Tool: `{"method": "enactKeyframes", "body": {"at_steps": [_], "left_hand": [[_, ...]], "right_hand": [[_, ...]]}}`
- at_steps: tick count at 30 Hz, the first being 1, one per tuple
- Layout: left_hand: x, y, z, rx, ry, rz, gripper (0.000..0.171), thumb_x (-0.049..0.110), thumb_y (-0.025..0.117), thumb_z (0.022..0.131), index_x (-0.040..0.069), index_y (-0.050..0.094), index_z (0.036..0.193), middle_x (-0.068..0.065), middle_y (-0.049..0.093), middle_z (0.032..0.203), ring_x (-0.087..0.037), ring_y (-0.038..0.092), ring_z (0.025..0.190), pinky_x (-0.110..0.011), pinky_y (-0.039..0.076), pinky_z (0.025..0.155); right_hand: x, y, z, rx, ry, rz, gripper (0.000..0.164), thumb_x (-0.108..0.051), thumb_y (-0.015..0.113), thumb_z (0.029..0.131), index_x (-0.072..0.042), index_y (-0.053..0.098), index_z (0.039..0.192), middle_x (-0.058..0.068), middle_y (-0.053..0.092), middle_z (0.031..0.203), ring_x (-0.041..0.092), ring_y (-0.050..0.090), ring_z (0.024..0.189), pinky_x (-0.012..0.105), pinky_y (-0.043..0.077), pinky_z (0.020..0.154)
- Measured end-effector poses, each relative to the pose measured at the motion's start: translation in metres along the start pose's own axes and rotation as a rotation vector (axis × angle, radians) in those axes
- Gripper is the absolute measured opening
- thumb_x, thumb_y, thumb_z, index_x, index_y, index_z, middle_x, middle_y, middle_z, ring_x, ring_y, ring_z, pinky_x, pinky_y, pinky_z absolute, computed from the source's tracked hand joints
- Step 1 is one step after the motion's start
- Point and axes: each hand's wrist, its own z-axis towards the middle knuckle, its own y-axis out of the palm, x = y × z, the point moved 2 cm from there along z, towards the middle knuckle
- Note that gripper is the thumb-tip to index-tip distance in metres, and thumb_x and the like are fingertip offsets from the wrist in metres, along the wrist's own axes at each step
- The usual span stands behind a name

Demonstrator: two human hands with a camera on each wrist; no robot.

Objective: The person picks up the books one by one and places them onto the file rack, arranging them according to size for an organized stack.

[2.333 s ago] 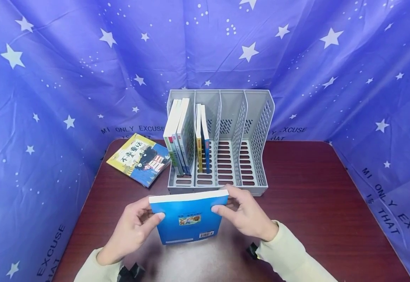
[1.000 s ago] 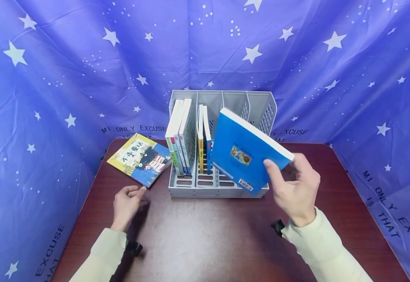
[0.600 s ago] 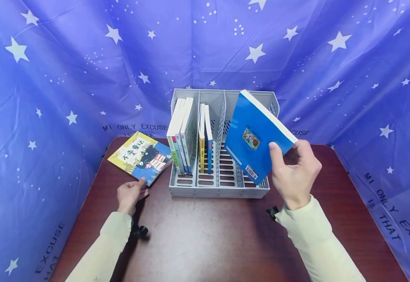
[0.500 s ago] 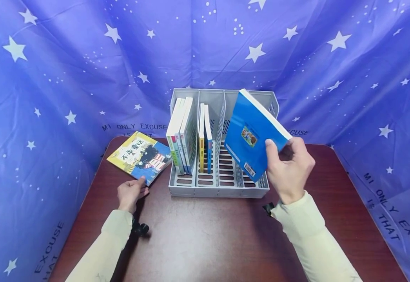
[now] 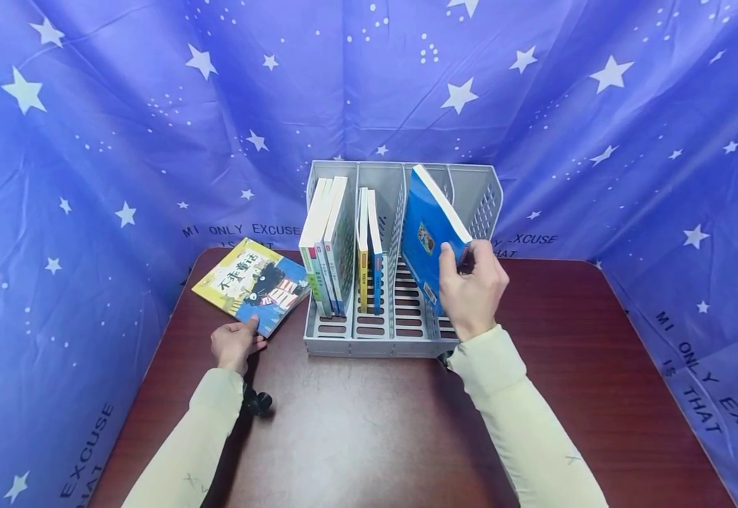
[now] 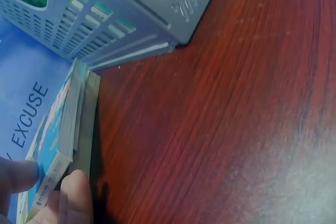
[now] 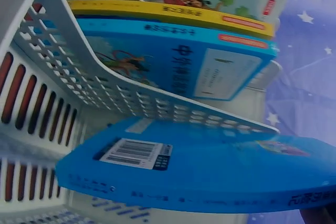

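My right hand (image 5: pixel 473 286) grips a blue paperback book (image 5: pixel 429 240) by its near edge, thumb on the back cover. The book stands tilted in the third compartment of the grey file rack (image 5: pixel 394 346). In the right wrist view, the blue book (image 7: pixel 210 161) lies along a perforated divider, its barcode showing. My left hand (image 5: pixel 236 346) pinches the near corner of a yellow-and-blue picture book (image 5: pixel 257 282) lying left of the rack. In the left wrist view, the thumb (image 6: pixel 18 176) is on its cover and a finger is at its edge; another book lies beneath.
Several books (image 5: pixel 324 247) stand in the rack's first compartment. A yellow book (image 5: pixel 363 275) and a slim blue book (image 5: pixel 377 279) stand in the second. Dark red table (image 5: pixel 356 423) surface extends in front, and a starry blue curtain (image 5: pixel 248 92) hangs behind.
The right hand took the blue book from a two-handed hold to the rack, then moved it left and turned it more edge-on into the third compartment. The left hand went to the picture book.
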Motion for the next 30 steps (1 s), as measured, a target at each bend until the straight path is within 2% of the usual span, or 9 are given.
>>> {"method": "enactKeyframes", "body": {"at_steps": [4,9,17,23,27,30], "left_hand": [[0.000,-0.001,0.004,-0.017,-0.010,0.016,0.026,0.018,0.064,0.092,-0.006,0.056,0.098,-0.004,0.060,0.062,-0.011,0.064,0.051,-0.031,0.058,0.058],[0.000,-0.001,0.005,-0.064,-0.016,-0.018,0.020,0.016,0.060,0.093,-0.002,0.051,0.092,-0.005,0.059,0.063,-0.012,0.064,0.051,-0.030,0.058,0.058],[0.000,-0.006,0.002,-0.088,-0.025,-0.092,0.022,0.010,0.051,0.097,0.000,0.041,0.081,-0.014,0.045,0.084,-0.015,0.061,0.048,-0.038,0.058,0.064],[0.000,-0.010,0.001,-0.125,-0.025,-0.158,0.019,0.008,0.055,0.096,-0.002,0.044,0.084,-0.010,0.050,0.077,-0.013,0.059,0.049,-0.039,0.058,0.069],[0.000,-0.010,0.000,-0.139,-0.028,-0.161,0.017,0.006,0.057,0.094,-0.003,0.045,0.085,-0.006,0.057,0.074,-0.012,0.064,0.056,-0.036,0.058,0.071],[-0.001,-0.010,-0.002,-0.132,-0.020,-0.175,0.014,0.003,0.058,0.093,-0.002,0.045,0.092,-0.003,0.061,0.075,-0.011,0.067,0.063,-0.033,0.058,0.072]], "right_hand": [[0.003,0.014,-0.006,0.004,-0.016,-0.013,0.027,-0.014,0.070,0.083,0.002,0.051,0.072,0.014,0.052,0.062,0.027,0.053,0.056,0.037,0.042,0.051],[0.010,0.029,-0.014,0.021,-0.004,-0.040,0.024,-0.013,0.069,0.084,0.001,0.052,0.074,0.014,0.055,0.064,0.029,0.055,0.057,0.040,0.044,0.052],[0.023,0.046,-0.026,0.021,0.040,-0.091,0.023,-0.015,0.070,0.084,0.000,0.054,0.076,0.015,0.057,0.066,0.035,0.058,0.061,0.047,0.045,0.055],[0.034,0.056,-0.034,0.008,0.055,-0.113,0.021,-0.014,0.070,0.084,0.001,0.056,0.080,0.016,0.058,0.068,0.037,0.057,0.061,0.049,0.045,0.057],[0.041,0.063,-0.041,0.012,0.076,-0.112,0.021,-0.015,0.069,0.085,0.002,0.056,0.081,0.016,0.059,0.070,0.036,0.057,0.062,0.048,0.045,0.058],[0.044,0.069,-0.044,0.002,0.092,-0.116,0.022,-0.016,0.068,0.087,0.001,0.056,0.081,0.015,0.059,0.071,0.035,0.057,0.063,0.047,0.045,0.059]]}}
